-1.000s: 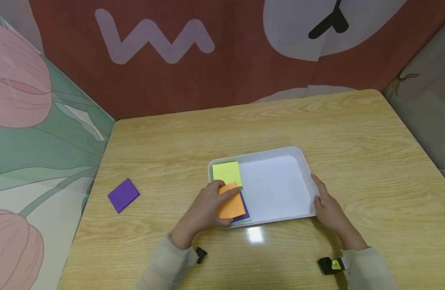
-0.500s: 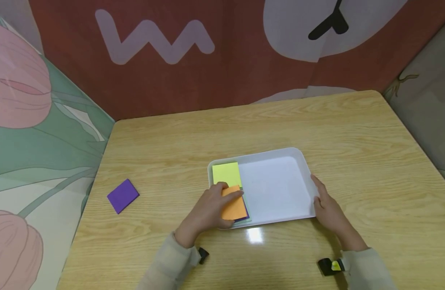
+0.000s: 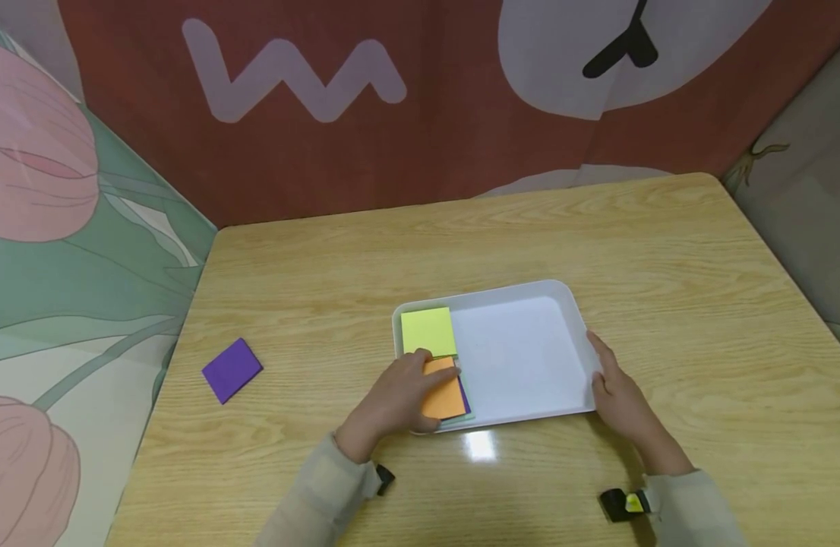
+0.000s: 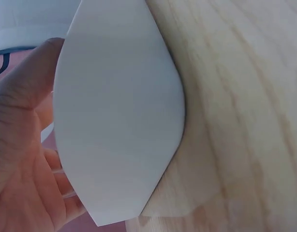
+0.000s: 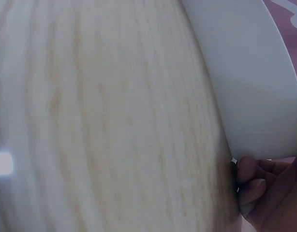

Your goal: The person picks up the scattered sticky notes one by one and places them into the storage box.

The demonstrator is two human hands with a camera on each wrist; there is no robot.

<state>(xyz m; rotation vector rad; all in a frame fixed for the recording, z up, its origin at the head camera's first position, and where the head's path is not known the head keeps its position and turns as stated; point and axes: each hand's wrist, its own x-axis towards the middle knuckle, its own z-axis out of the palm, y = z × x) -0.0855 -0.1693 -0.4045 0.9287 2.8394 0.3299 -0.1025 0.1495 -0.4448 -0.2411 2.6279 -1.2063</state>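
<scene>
My left hand (image 3: pixel 397 395) grips an orange sticky note pad (image 3: pixel 443 395) between thumb and fingers, at the near left corner of a white tray (image 3: pixel 516 418). Under the orange pad, a purple sticky note pad (image 3: pixel 465 400) shows along its right side, with a pale green one (image 3: pixel 469 415) below that. A yellow-green sticky note pad (image 3: pixel 428 331) lies in the tray's far left corner, just beyond my fingers. My right hand (image 3: pixel 621 395) holds the tray's right end by the rim. In the right wrist view its fingers (image 5: pixel 252 191) curl at the tray's end wall.
Off to the left, a separate purple sticky note pad (image 3: pixel 232 371) lies on the wooden table (image 3: pixel 311 304). A printed red cloth wall (image 3: pixel 434 152) stands behind the table's far edge. Both wrists wear dark straps.
My left hand has moved slightly toward me and to the right with the orange pad, covering more of the purple one beneath. My right hand and the tray stay in place.
</scene>
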